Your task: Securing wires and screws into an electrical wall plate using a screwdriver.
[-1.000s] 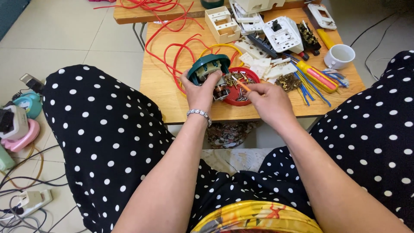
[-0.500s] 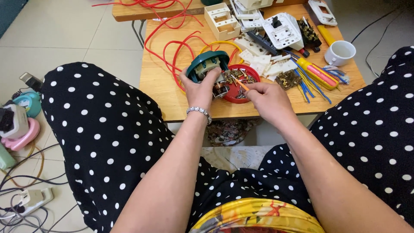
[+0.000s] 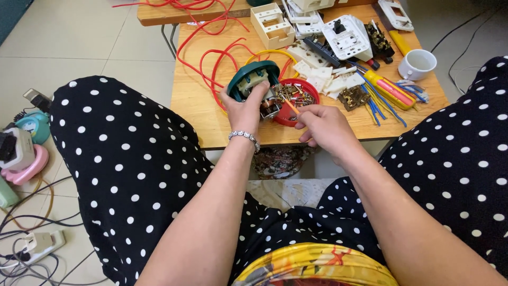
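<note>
My left hand (image 3: 246, 108) grips a round dark-green electrical part (image 3: 252, 78) with a pale inner block, holding it tilted just above the low wooden table (image 3: 198, 108). My right hand (image 3: 324, 126) pinches a thin orange-handled tool (image 3: 290, 107), its tip pointing at the metal piece under the green part. Right behind both hands sits a red shallow dish (image 3: 302, 98) full of small metal screws and contacts.
Red wires (image 3: 209, 58) loop over the table's left. White socket plates (image 3: 346, 37), a beige socket frame (image 3: 272, 24), a yellow-and-pink screwdriver (image 3: 389, 89), blue wires and a white cup (image 3: 418, 64) lie to the right. Cables and small appliances (image 3: 21, 153) sit on the floor at left.
The view has shifted slightly. My left hand has turned the green part a little while my right hand keeps the orange tool at it, drawn back slightly toward the table edge.
</note>
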